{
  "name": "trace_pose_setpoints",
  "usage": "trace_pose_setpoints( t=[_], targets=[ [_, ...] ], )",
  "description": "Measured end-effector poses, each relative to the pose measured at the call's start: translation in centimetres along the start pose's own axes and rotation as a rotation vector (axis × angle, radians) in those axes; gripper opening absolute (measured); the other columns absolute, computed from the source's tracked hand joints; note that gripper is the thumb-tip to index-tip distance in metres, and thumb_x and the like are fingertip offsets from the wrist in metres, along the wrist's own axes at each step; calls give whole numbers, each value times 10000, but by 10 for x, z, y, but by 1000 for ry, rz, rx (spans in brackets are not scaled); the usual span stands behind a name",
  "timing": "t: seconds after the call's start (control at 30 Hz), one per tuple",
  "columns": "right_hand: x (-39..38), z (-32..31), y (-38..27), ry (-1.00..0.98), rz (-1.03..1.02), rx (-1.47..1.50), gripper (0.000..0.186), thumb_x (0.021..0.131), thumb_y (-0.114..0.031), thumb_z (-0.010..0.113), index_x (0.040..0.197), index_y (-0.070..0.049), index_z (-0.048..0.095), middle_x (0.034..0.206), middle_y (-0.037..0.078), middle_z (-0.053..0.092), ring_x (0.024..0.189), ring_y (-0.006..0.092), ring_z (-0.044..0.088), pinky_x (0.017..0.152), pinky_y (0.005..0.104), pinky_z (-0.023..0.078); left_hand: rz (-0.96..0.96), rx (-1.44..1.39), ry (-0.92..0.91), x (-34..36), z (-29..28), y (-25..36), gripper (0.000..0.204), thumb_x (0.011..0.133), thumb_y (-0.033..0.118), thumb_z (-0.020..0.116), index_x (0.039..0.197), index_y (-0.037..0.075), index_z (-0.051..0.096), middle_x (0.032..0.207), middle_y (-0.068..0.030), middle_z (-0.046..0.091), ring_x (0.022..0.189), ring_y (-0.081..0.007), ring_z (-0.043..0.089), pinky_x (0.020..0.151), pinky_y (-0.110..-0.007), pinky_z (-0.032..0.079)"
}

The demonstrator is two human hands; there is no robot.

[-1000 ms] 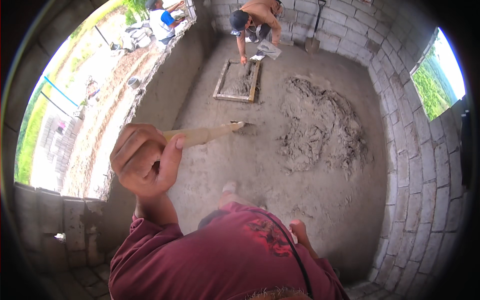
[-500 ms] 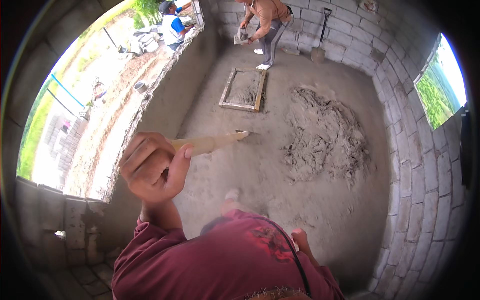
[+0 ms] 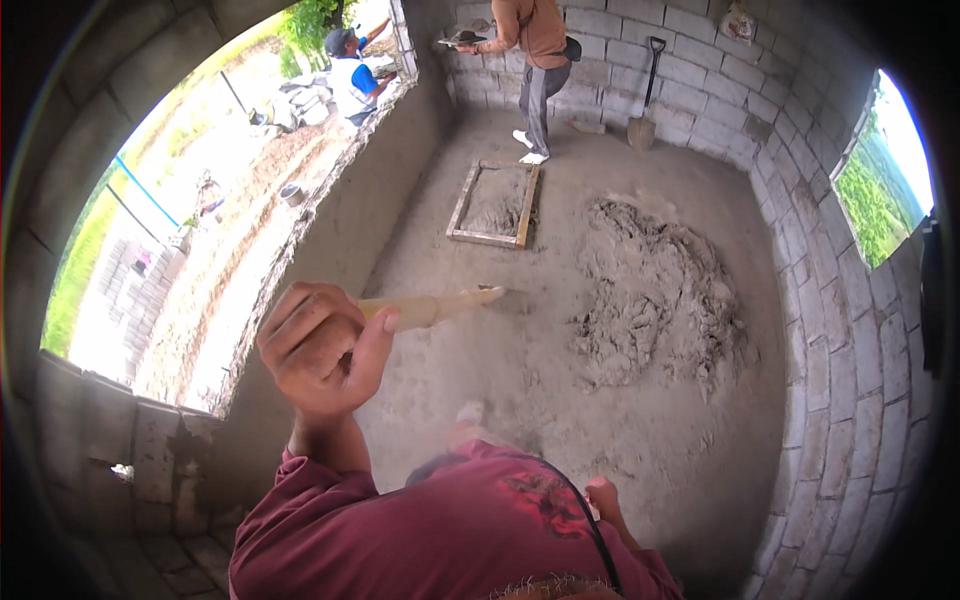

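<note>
Raised at the left of the head view, my left hand [image 3: 318, 345] is closed around one end of a pale yellow, tapered, flat-looking piece [image 3: 425, 309]. Its narrow whitish tip points right, over the floor; its exact kind is unclear. Lower down, beside my dark red shirt, my right hand [image 3: 604, 496] shows only in part. Its thumb is up and the fingers look curled; a small pale bit shows there, but what it is stays hidden. Beyond my hands lies a heap of wet grey mortar [image 3: 660, 290] on the concrete floor [image 3: 480, 375].
A wooden frame [image 3: 487, 239] with mortar inside lies farther off. Near the back wall, a person [image 3: 535, 50] holds a flat board [image 3: 463, 39]. A shovel [image 3: 645, 115] leans there. Another person [image 3: 352, 80] works outside the left opening. Block walls [image 3: 830, 370] enclose the room.
The view has tilted slightly, so the room sits lower. The person at the back has straightened and turned toward the wall, raising the board. My left hand keeps its grip on the yellow piece.
</note>
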State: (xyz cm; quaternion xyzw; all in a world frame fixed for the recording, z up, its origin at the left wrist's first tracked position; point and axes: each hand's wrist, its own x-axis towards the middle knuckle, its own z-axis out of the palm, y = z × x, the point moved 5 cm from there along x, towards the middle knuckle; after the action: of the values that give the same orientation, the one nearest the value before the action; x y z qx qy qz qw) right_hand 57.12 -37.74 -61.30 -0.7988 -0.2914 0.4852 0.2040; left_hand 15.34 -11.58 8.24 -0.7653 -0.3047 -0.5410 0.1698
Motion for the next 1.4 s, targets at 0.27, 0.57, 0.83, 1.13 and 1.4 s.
trace_pose_setpoints(
  t=[0.27, 0.57, 0.83, 1.13, 1.4],
  targets=[
    [-14, -2, -19, 8, 20, 47, 252, 742, -183, 739, 938, -27, 713, 728, 127, 723, 638, 247, 707, 615, 385, 557, -10, 2, -3, -2, 5, 1, 429, 657, -21, 855, 555, 72, 449, 598, -54, 547, 589, -220, 568, 518, -318, 416],
    [-7, 7, -4, 19, 47, 30, 268, 743, -202, 749, 958, -44, 723, 779, 133, 738, 697, 256, 729, 673, 397, 575, -14, 6, 0, -2, 3, 1, 434, 660, -14, 856, 556, 72, 444, 596, -53, 546, 590, -222, 569, 523, -322, 419],
    [4, 13, 9, -2, 50, -11, 290, 741, -228, 745, 960, -40, 717, 786, 149, 740, 721, 275, 734, 704, 411, 581, -10, 1, -16, -2, 0, -2, 436, 664, -2, 867, 564, 69, 449, 604, -55, 550, 599, -226, 573, 530, -325, 427],
    [-9, 6, -8, 27, 31, -31, 281, 737, -239, 743, 926, -33, 713, 764, 156, 733, 722, 299, 733, 703, 419, 579, -18, 7, -18, -1, -1, -4, 423, 661, -1, 868, 562, 68, 462, 609, -55, 555, 606, -227, 578, 537, -325, 435],
    [-18, 10, -7, 1, 10, -95, 255, 739, -264, 711, 855, -37, 712, 792, 144, 740, 757, 316, 735, 757, 424, 578, -52, -18, -83, -1, -4, -3, 386, 760, -56, 786, 571, 22, 458, 624, -92, 581, 619, -234, 579, 579, -320, 481]
  ],
)
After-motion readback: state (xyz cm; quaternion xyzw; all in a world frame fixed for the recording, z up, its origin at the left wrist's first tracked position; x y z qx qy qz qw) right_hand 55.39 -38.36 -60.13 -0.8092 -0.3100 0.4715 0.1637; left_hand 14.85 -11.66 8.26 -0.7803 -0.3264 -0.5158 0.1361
